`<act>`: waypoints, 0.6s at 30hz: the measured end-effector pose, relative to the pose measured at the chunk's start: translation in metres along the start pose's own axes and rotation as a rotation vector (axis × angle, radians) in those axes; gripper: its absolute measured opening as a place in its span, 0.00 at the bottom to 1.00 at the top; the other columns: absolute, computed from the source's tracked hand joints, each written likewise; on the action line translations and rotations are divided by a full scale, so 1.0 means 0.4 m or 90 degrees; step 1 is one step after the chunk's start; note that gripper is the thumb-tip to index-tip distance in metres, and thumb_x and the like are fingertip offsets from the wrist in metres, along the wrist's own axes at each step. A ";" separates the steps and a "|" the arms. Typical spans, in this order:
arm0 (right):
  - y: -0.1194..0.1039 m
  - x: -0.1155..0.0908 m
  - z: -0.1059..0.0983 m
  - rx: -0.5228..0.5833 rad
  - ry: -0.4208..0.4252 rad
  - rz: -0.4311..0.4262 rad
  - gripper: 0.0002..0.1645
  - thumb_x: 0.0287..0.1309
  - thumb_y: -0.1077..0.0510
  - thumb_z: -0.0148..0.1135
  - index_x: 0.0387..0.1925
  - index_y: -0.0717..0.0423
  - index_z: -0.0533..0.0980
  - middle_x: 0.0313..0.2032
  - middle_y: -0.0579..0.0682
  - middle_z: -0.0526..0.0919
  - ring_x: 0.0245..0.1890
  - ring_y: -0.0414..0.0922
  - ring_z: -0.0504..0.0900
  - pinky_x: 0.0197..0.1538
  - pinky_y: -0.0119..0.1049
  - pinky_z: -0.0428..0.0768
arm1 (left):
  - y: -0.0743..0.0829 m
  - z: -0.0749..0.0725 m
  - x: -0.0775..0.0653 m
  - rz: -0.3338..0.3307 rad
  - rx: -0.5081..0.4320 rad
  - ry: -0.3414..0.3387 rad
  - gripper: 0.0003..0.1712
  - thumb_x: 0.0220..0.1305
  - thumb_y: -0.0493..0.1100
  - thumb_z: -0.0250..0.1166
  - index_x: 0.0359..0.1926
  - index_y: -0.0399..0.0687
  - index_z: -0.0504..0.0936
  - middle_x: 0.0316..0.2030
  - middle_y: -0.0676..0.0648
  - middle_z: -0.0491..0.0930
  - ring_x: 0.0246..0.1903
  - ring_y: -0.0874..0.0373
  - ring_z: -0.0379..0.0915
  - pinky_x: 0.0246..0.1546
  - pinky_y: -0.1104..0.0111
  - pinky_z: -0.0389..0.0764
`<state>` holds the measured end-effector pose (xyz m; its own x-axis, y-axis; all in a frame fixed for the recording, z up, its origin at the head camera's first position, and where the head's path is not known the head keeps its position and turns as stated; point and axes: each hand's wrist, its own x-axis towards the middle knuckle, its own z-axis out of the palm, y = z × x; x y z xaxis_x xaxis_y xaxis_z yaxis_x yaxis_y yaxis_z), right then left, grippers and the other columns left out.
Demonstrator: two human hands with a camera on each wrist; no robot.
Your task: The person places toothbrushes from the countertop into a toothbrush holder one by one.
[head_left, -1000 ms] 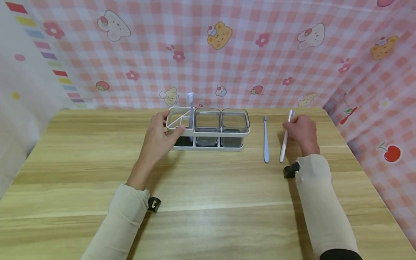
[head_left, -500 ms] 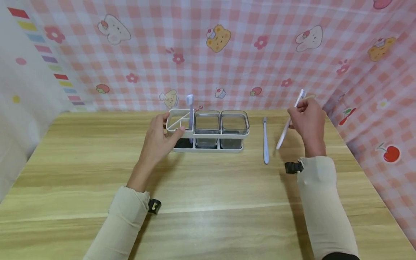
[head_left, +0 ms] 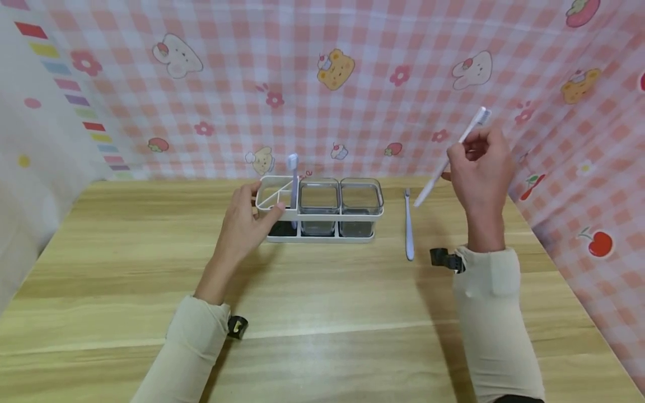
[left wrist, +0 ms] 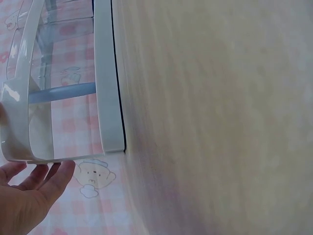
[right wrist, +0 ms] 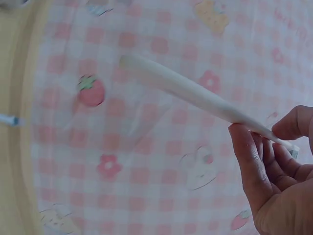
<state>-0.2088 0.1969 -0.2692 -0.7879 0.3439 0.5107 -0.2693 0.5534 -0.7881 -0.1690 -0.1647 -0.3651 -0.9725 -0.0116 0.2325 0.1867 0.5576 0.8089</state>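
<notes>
White single toothbrush [head_left: 432, 183] in right grip [head_left: 481, 173], two bluish toothbrushes [head_left: 409, 232], one rack [head_left: 327, 218]

Pink-checked cloth [head_left: 227, 84] hangs behind a wooden table [head_left: 327, 313].

The toothbrush holder [head_left: 322, 218] near the table's [head_left: 327, 319] back edge partly hid the left hand [head_left: 240, 226]; its sleeve [head_left: 183, 350] was cut off.
</notes>
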 end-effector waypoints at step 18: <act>-0.168 -0.079 0.080 0.308 -0.004 -0.133 0.04 0.63 0.68 0.56 0.40 0.60 0.73 0.33 0.54 0.77 0.32 0.47 0.80 0.29 0.35 0.86 | 0.000 -0.002 -0.004 -0.004 0.002 -0.006 0.43 0.67 0.58 0.64 0.71 0.34 0.61 0.55 0.36 0.69 0.52 0.45 0.68 0.51 0.51 0.80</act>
<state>-0.1835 0.1247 -0.2434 -0.6930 0.2573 0.6735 -0.6450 0.1960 -0.7386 -0.1673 -0.1652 -0.3650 -0.9751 -0.0069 0.2218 0.1800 0.5598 0.8088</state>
